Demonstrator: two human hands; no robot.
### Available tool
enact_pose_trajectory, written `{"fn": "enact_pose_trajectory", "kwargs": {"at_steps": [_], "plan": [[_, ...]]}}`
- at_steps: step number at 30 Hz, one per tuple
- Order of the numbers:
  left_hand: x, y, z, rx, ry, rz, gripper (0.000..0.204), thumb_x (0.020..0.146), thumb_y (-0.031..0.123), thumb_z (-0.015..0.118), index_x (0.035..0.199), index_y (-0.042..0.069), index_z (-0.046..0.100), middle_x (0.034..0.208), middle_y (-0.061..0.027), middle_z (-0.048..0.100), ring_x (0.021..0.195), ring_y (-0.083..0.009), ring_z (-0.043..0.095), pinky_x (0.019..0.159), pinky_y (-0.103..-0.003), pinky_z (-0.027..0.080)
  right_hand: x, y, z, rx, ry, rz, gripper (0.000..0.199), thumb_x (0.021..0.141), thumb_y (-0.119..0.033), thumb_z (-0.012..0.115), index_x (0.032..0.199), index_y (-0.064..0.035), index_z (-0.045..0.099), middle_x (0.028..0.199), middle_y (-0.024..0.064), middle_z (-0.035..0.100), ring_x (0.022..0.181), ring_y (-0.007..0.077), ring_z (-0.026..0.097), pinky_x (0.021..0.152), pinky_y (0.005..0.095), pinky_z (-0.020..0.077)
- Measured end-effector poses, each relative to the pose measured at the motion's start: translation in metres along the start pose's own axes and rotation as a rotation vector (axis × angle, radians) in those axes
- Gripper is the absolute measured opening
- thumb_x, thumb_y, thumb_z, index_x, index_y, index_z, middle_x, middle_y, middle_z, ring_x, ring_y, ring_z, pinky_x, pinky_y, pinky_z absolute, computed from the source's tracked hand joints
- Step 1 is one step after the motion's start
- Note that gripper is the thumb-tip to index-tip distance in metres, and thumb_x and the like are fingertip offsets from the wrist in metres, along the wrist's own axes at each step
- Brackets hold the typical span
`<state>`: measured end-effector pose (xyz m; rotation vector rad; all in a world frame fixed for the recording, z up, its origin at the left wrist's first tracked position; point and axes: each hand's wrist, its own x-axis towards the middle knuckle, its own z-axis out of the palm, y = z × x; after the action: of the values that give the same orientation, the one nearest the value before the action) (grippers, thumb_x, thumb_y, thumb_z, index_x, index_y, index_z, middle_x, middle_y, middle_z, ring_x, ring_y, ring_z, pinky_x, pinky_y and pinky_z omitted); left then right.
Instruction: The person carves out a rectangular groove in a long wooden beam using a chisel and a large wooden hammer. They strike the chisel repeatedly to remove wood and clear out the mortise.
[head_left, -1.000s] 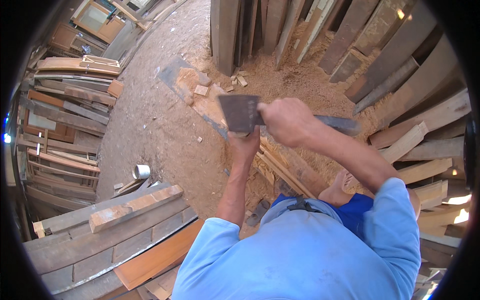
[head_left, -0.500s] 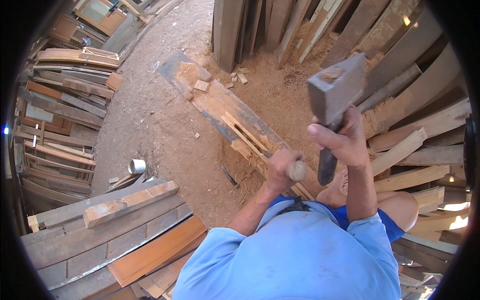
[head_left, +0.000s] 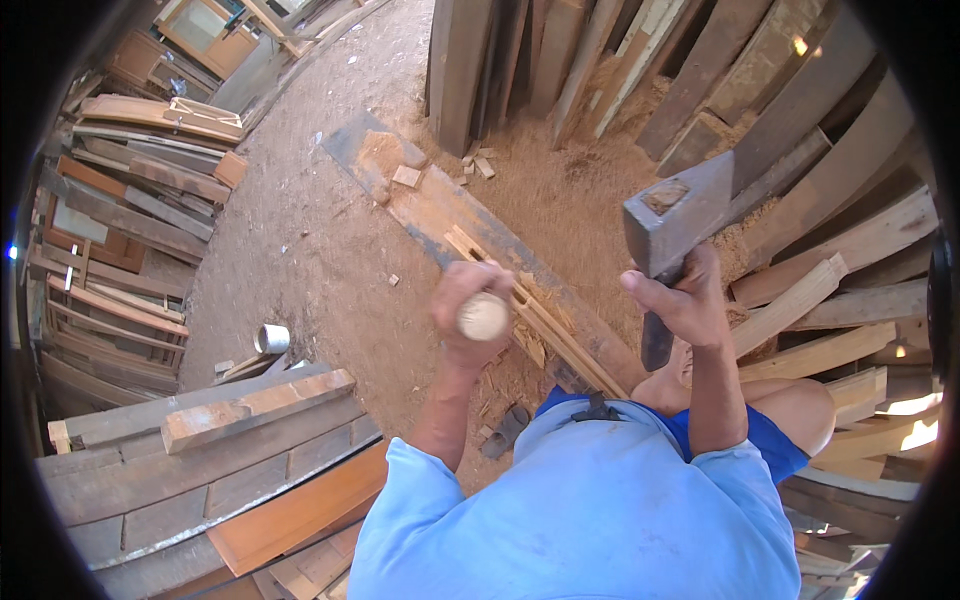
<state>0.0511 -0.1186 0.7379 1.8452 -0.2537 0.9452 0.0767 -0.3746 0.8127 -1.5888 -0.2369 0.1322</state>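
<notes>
My right hand is raised in front of me, fingers wrapped tight around the dark handle of a hatchet, just under its grey head, which stands above my knuckles with the blade pointing away to the right. My left hand is closed in a fist around a round wooden peg; I see only its pale end face, so it seems to stand upright toward me, though its lower part is hidden by my fingers.

Both hands hover over the long plank lying on the sawdust floor, the left directly above its split, splintered stretch, the hatchet off its right edge. Right of the plank, leaning boards crowd close to the hatchet. Left of the plank the dirt floor lies open as far as a small metal can and the stacked timber.
</notes>
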Motion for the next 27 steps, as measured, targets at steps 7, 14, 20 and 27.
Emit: {"fn": "enact_pose_trajectory", "kwargs": {"at_steps": [7,14,20,27], "plan": [[-0.088,-0.071,-0.078,0.494,-0.825,-0.072,0.037,0.063,0.003,0.078,0.097,0.012,0.066,0.087,-0.0098,0.071,0.085,-0.0311,0.068,0.077,-0.044,0.049,0.0,0.034,0.043,-0.247,-0.156,0.291,0.02,0.084,-0.01,0.075,0.096,0.0002,0.063,0.078,0.0001,0.06,0.064,0.0069,0.054,0.055,0.0266,0.0453],[-0.254,-0.136,-0.103,0.626,-1.484,-0.12,0.024,0.082,0.02,0.065,0.105,0.017,0.067,0.097,-0.0147,0.072,0.096,-0.0263,0.07,0.084,-0.044,0.046,-0.019,0.078,0.069,-0.286,-0.33,0.433,0.017,0.082,-0.008,0.072,0.091,0.0026,0.062,0.072,0.0031,0.06,0.058,0.0106,0.058,0.053,0.0286,0.0477],[-0.21,-0.14,-0.097,0.965,-1.06,-0.432,0.059,0.08,0.03,0.076,0.134,0.015,0.06,0.14,-0.022,0.051,0.136,-0.041,0.04,0.1,-0.051,0.042,-0.012,0.055,0.071,-0.233,-0.369,0.415,0.017,0.084,-0.01,0.071,0.089,0.0029,0.062,0.071,0.0035,0.06,0.057,0.0102,0.059,0.052,0.0275,0.0484],[-0.178,-0.136,-0.003,-0.15,-0.241,-1.31,0.087,0.083,0.044,0.079,0.142,-0.007,0.04,0.145,-0.0317,0.043,0.137,-0.045,0.039,0.111,-0.05,0.036,-0.013,0.047,0.043,-0.26,-0.122,0.417,0.016,0.083,-0.01,0.071,0.088,0.0025,0.063,0.07,0.0039,0.061,0.058,0.0107,0.061,0.053,0.028,0.0492]]}}
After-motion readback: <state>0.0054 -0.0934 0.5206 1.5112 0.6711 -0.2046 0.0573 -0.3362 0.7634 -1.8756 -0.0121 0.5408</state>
